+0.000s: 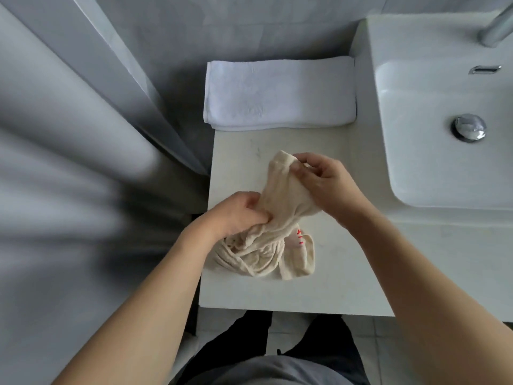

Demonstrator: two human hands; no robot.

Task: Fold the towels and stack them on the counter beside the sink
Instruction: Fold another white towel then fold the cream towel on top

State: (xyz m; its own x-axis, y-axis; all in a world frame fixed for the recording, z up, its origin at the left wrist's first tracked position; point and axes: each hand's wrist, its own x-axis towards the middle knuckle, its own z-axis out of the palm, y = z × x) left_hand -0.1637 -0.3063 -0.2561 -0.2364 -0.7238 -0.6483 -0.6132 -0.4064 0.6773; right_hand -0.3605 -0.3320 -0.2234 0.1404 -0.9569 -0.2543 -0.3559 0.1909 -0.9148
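Note:
A crumpled beige towel (266, 240) with red lettering lies bunched on the white counter (327, 279) left of the sink. My left hand (236, 212) grips a gathered fold at the towel's middle. Up and to the right, my right hand (319, 179) pinches the towel's upper edge and lifts that end off the counter. A folded white towel (280, 93) lies flat at the back of the counter, apart from both hands.
The white sink basin (416, 151) sits to the right, with a chrome drain plug (469, 127) and a faucet (497, 26) at the top right corner. Grey tiled wall (166, 37) runs behind. A pale curtain-like surface (55, 134) fills the left side.

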